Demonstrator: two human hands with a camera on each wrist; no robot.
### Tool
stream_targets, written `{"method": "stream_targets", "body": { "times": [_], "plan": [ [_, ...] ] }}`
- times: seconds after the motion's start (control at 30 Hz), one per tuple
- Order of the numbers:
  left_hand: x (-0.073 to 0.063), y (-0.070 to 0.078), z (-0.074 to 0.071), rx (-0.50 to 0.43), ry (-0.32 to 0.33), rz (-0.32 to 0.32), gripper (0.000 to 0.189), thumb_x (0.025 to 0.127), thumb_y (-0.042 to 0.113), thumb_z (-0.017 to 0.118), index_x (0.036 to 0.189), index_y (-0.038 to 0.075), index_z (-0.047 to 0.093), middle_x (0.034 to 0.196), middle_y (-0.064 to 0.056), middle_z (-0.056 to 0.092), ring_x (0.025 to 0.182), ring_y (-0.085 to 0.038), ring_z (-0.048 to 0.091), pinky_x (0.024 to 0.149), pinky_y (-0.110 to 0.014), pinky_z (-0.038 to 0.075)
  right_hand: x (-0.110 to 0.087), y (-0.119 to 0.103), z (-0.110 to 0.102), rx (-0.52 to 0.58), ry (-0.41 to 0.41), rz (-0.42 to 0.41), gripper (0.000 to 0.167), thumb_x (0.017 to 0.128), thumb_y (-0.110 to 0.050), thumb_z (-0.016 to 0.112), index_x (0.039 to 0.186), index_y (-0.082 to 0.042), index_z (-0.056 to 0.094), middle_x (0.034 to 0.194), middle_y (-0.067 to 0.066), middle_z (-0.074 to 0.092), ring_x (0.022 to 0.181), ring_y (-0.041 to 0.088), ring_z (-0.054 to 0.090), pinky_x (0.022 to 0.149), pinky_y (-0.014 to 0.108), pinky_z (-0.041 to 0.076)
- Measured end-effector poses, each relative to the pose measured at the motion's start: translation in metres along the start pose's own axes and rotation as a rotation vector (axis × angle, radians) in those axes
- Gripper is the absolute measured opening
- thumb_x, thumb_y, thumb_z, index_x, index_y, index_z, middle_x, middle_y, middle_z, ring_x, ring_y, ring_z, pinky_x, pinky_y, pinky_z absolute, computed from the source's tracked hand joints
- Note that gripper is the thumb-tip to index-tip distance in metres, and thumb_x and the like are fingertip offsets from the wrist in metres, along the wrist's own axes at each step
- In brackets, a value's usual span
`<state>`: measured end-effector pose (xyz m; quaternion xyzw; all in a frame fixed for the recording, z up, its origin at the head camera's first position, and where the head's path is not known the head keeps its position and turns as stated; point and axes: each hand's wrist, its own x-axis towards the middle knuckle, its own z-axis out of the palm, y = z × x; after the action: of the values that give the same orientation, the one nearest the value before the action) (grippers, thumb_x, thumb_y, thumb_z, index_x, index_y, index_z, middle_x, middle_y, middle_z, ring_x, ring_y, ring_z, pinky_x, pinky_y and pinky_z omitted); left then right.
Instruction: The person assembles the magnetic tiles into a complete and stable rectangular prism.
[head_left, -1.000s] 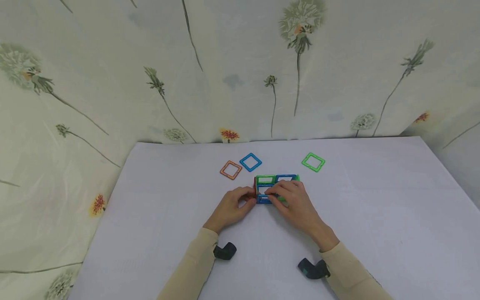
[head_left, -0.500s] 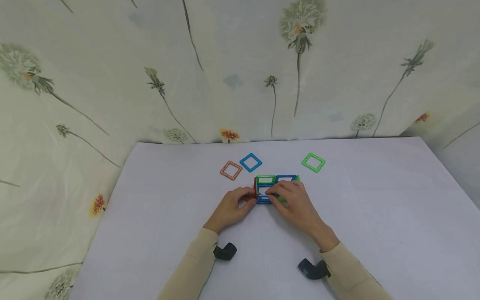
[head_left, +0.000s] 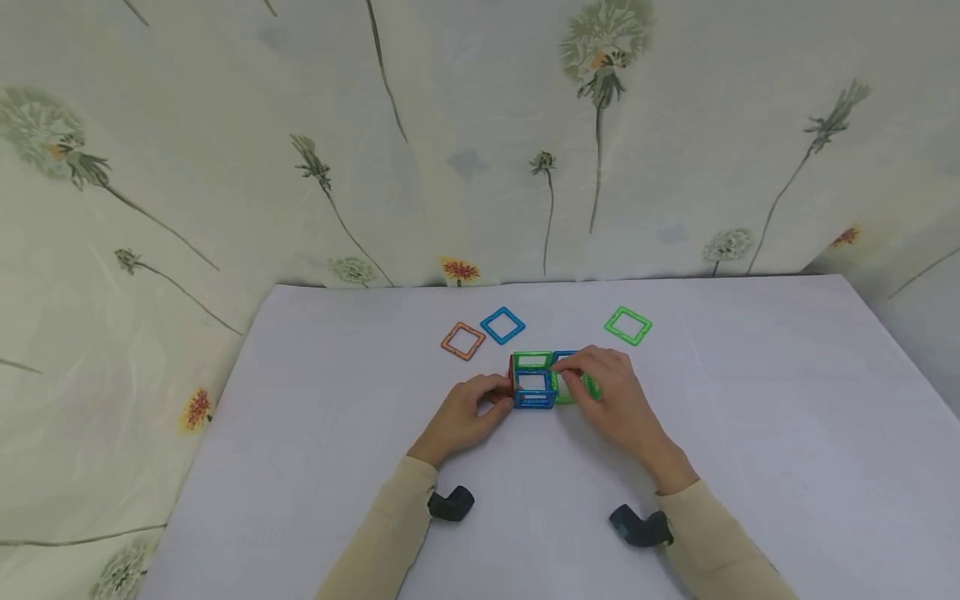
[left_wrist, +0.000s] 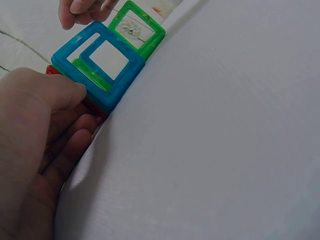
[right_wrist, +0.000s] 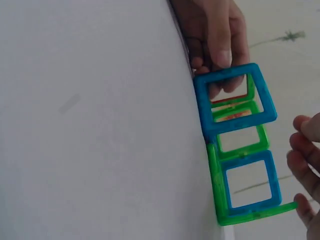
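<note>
Partly hidden beneath my loosely bent right hand, the joined squares stood toward the far edge of the table; my left hand gripped their red end, showing only slivers.

Nothing can be read; the small mark on the blue frame is too blurred.

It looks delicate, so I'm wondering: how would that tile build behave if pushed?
The tile build might come apart, since its frames meet along thin edges. It is probably light, being mostly open squares. The frames look stiff, with straight sides.
</note>
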<state>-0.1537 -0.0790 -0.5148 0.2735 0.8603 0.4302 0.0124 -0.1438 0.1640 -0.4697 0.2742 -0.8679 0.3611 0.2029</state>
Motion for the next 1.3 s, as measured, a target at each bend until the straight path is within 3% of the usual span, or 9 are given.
{"method": "stream_targets", "body": {
  "times": [0.17, 0.4, 0.67, 0.8, 1.0, 1.23, 1.3],
  "plan": [
    [0.000, 0.001, -0.001, -0.004, -0.009, -0.025, 0.023, 0.093, 0.020, 0.059, 0.116, 0.017, 0.062, 0.103, 0.005, 0.066, 0.092, -0.005, 0.057, 0.086, -0.024, 0.050, 0.002, 0.011, -0.012, 0.049, 0.040, 0.041, 0.015, 0.088, 0.000, 0.061, 0.100, -0.007, 0.067, 0.093, 0.003, 0.068, 0.090, 0.010, 0.058, 0.090, 0.033, 0.036],
    [0.000, 0.001, -0.001, -0.005, -0.013, -0.037, 0.023, 0.093, 0.021, 0.060, 0.116, 0.018, 0.063, 0.104, 0.006, 0.066, 0.093, -0.004, 0.057, 0.086, -0.024, 0.050, -0.001, 0.026, -0.025, 0.119, 0.120, 0.132, 0.027, 0.087, 0.007, 0.058, 0.106, -0.010, 0.065, 0.100, 0.005, 0.067, 0.093, 0.006, 0.057, 0.084, 0.012, 0.041],
    [-0.001, 0.000, 0.000, -0.012, -0.013, -0.033, 0.023, 0.093, 0.021, 0.060, 0.116, 0.018, 0.063, 0.103, 0.006, 0.066, 0.093, -0.004, 0.057, 0.086, -0.024, 0.050, 0.001, 0.021, -0.039, 0.142, 0.215, 0.274, 0.017, 0.087, 0.009, 0.053, 0.099, 0.001, 0.063, 0.092, -0.007, 0.060, 0.087, 0.007, 0.056, 0.079, 0.010, 0.040],
    [-0.001, -0.001, 0.000, -0.017, -0.008, -0.026, 0.024, 0.093, 0.020, 0.060, 0.116, 0.017, 0.063, 0.104, 0.006, 0.066, 0.093, -0.004, 0.057, 0.087, -0.024, 0.050, 0.002, 0.019, -0.044, 0.126, 0.207, 0.344, 0.014, 0.088, 0.007, 0.053, 0.098, 0.003, 0.062, 0.091, 0.004, 0.062, 0.086, 0.011, 0.058, 0.080, 0.009, 0.041],
    [0.000, -0.001, 0.000, -0.020, -0.005, -0.021, 0.023, 0.093, 0.020, 0.060, 0.115, 0.017, 0.063, 0.103, 0.006, 0.066, 0.093, -0.004, 0.058, 0.086, -0.024, 0.050, -0.002, 0.029, -0.047, 0.160, 0.187, 0.423, 0.013, 0.092, 0.002, 0.053, 0.101, 0.004, 0.061, 0.095, 0.019, 0.065, 0.085, 0.007, 0.058, 0.076, 0.008, 0.042],
    [-0.001, -0.001, 0.000, -0.022, -0.008, -0.027, 0.023, 0.092, 0.021, 0.061, 0.116, 0.018, 0.063, 0.103, 0.006, 0.066, 0.092, -0.004, 0.057, 0.086, -0.024, 0.050, -0.012, 0.067, -0.040, 0.140, 0.157, 0.498, 0.016, 0.096, -0.009, 0.051, 0.106, -0.004, 0.062, 0.101, 0.007, 0.065, 0.089, 0.001, 0.055, 0.076, 0.008, 0.041],
    [-0.001, -0.001, 0.000, -0.019, -0.007, -0.028, 0.023, 0.093, 0.021, 0.060, 0.116, 0.018, 0.063, 0.103, 0.006, 0.066, 0.093, -0.004, 0.057, 0.087, -0.024, 0.050, -0.013, 0.077, -0.039, 0.120, 0.146, 0.508, 0.016, 0.096, -0.011, 0.051, 0.107, -0.006, 0.061, 0.106, 0.010, 0.063, 0.090, -0.001, 0.053, 0.077, 0.009, 0.041]
  ]
}}
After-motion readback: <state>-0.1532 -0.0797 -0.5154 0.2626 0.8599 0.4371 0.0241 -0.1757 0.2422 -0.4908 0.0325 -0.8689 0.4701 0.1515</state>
